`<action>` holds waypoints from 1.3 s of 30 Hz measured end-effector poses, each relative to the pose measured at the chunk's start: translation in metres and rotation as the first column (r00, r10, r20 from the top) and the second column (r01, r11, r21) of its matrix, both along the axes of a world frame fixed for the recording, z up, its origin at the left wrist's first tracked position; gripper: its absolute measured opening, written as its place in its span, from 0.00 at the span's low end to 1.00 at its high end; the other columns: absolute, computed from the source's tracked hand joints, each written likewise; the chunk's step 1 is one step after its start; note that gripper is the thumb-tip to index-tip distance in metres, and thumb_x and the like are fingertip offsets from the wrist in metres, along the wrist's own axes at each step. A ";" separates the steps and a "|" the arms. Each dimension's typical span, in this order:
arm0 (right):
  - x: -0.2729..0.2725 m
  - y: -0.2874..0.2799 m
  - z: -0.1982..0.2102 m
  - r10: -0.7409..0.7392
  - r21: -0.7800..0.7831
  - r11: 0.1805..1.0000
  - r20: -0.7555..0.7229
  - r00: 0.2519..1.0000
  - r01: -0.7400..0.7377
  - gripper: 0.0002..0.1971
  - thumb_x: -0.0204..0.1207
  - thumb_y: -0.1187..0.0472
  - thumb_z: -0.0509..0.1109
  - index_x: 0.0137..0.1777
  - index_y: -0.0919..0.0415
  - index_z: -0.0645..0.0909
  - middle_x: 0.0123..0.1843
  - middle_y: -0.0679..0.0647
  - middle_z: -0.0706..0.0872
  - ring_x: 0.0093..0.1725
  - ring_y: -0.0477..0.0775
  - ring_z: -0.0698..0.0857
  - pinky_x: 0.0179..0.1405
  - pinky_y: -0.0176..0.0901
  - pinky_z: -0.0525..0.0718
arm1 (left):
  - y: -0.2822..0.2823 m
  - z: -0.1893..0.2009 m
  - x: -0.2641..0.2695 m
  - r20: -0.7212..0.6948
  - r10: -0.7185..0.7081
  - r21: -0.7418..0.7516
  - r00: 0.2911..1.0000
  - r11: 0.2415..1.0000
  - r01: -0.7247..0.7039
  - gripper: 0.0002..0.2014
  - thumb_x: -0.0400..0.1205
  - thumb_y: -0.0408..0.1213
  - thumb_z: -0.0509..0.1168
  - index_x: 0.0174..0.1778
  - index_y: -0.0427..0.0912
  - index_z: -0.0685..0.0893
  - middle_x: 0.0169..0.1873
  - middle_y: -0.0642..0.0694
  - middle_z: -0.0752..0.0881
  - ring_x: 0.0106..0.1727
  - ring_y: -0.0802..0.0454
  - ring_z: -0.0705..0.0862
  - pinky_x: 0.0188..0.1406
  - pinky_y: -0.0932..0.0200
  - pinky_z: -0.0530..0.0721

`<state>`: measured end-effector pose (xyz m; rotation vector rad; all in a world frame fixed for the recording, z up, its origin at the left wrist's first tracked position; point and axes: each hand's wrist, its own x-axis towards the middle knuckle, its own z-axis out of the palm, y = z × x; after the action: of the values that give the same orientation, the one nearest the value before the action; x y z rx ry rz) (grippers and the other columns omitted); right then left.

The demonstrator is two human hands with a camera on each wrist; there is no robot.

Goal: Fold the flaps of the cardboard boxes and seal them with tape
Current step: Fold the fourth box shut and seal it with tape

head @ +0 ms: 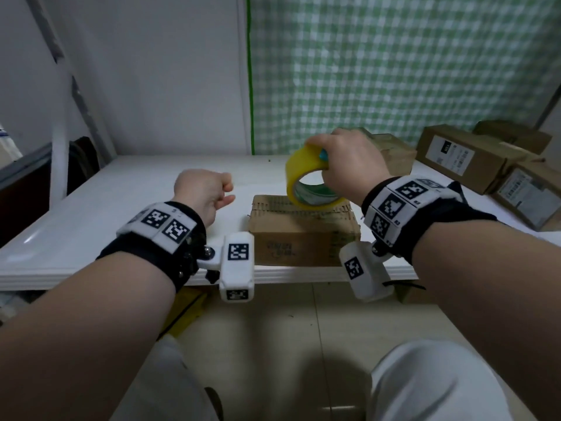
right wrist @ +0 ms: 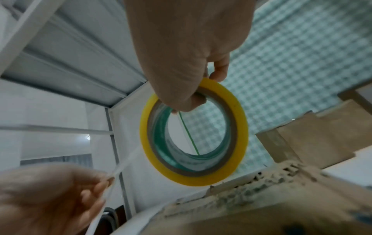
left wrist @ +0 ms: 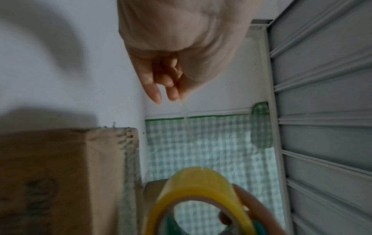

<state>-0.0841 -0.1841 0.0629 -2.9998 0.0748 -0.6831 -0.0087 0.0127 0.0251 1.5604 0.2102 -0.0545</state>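
Note:
A small brown cardboard box (head: pixel 303 238) with closed flaps sits at the front edge of the white table (head: pixel 121 208). Just above its top, my right hand (head: pixel 343 159) grips a yellow roll of tape (head: pixel 303 165), thumb inside the core. To the box's left my left hand (head: pixel 224 192) pinches the free end of a clear tape strip (right wrist: pixel 128 162) that stretches from the roll (right wrist: pixel 193 176). The left wrist view shows the pinching fingers (left wrist: pixel 171 89), the roll (left wrist: pixel 197 182) and the box's corner (left wrist: pixel 60 174).
Several other labelled cardboard boxes (head: pixel 461 156) are stacked at the back right of the table. A green checked curtain (head: pixel 394 71) hangs behind. A white frame (head: pixel 60 147) stands at the left. The floor and my knees lie below the table edge.

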 end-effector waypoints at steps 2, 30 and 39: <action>0.005 0.004 0.003 -0.009 -0.090 0.996 -0.036 0.999 0.005 0.28 0.75 0.73 0.62 0.71 0.48 0.75 0.57 0.58 0.81 0.60 0.64 0.75 0.42 0.49 0.74 | 0.005 -0.012 -0.001 -0.040 -0.019 -0.013 0.999 1.000 0.018 0.04 0.79 0.27 0.66 0.39 0.37 0.81 0.28 0.46 0.79 0.18 0.61 0.73 0.30 0.63 0.88; 0.036 0.053 -0.009 -0.011 -0.447 0.891 -0.194 0.981 -0.079 0.18 0.79 0.71 0.58 0.64 0.56 0.77 0.56 0.57 0.77 0.57 0.59 0.72 0.37 0.46 0.71 | -0.002 -0.097 0.007 -0.217 -0.156 -0.080 0.964 0.987 0.142 0.11 0.81 0.33 0.67 0.32 0.37 0.79 0.27 0.44 0.82 0.29 0.51 0.80 0.40 0.53 0.87; 0.036 0.049 -0.021 -0.034 -0.361 0.933 -0.074 0.997 0.005 0.18 0.75 0.73 0.62 0.63 0.58 0.77 0.56 0.57 0.78 0.58 0.61 0.73 0.35 0.46 0.69 | -0.006 -0.096 0.016 -0.268 -0.336 0.338 0.903 0.845 0.415 0.09 0.80 0.29 0.57 0.37 0.32 0.79 0.26 0.34 0.80 0.18 0.46 0.74 0.20 0.60 0.74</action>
<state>-0.0477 -0.1353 0.0421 -3.3827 -0.0195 -0.6415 0.0072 0.0066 -0.0711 1.9794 0.0664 -0.5112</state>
